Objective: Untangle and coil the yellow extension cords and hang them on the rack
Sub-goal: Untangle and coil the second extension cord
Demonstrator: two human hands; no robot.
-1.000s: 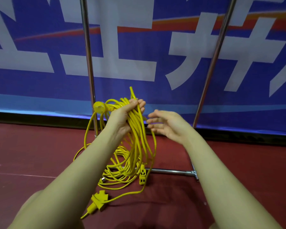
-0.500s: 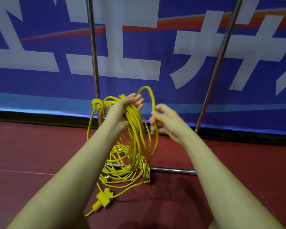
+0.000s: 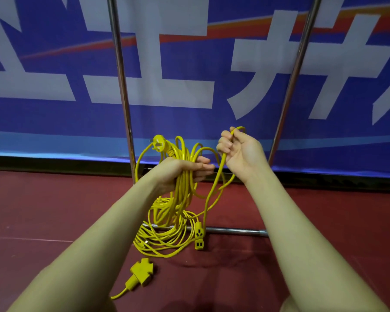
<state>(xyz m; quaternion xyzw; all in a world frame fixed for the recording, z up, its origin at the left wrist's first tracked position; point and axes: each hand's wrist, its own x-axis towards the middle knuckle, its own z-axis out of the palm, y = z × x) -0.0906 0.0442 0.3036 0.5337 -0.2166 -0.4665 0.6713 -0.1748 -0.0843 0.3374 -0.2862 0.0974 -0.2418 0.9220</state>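
Observation:
My left hand (image 3: 180, 172) grips a bundle of yellow extension cord loops (image 3: 185, 190), with a yellow plug (image 3: 158, 143) sticking up at the bundle's top left. My right hand (image 3: 239, 152) is closed on a single strand of yellow cord (image 3: 214, 190), lifted up and to the right of the bundle. The rest of the cord lies in a loose pile (image 3: 164, 237) on the floor below, with two yellow sockets (image 3: 199, 236) hanging at its right. The metal rack has a left upright (image 3: 119, 73), a right upright (image 3: 297, 70) and a base bar (image 3: 234, 231).
A yellow multi-way socket block (image 3: 141, 272) on a short lead lies on the dark red floor (image 3: 54, 210) near my left forearm. A blue banner with large white characters (image 3: 189, 70) stands right behind the rack.
My right hand has closed on one strand and pulled it up and to the right, away from the bundle. The left hand has lowered slightly with the loops; the plug now points upward.

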